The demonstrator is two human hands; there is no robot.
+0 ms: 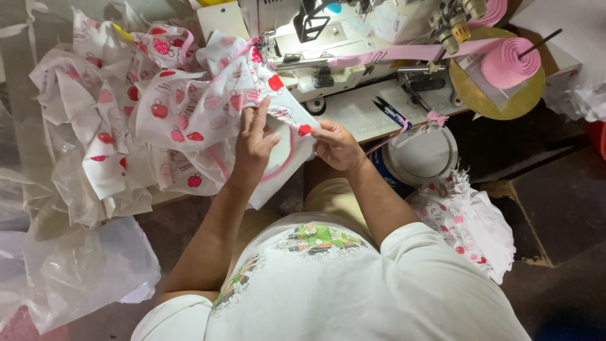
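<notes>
Hands are working a piece of white cloth [278, 136] printed with red and pink fruit, held just in front of the sewing machine [315, 28]. The left hand [255, 139] is lying flat on top of the cloth with its fingers [260, 110] stretched out and pressed down, the thumb pointing toward the other hand. The right hand [334, 145] is pinching the cloth's edge between thumb and forefinger, close to a red printed spot. A curved pink trim [278, 170] is running along the cloth under both hands, partly hidden by the left palm.

The cloth is hanging over the near edge of the table [353, 113] and joining a big heap of the same printed fabric [126, 107] piled up to the left. A roll of pink tape [510, 62] is sitting on a round yellow disc [486, 101] at the right of the machine, and a strip of it is feeding across toward the needle area. Small blue-handled snips [388, 112] are lying on the table just beside the machine. A round white lid [421, 155] is resting below the table edge, with more printed pieces [470, 224] stacked near the person's right elbow. Clear plastic bags [76, 265] are crumpled on the floor at the left.
</notes>
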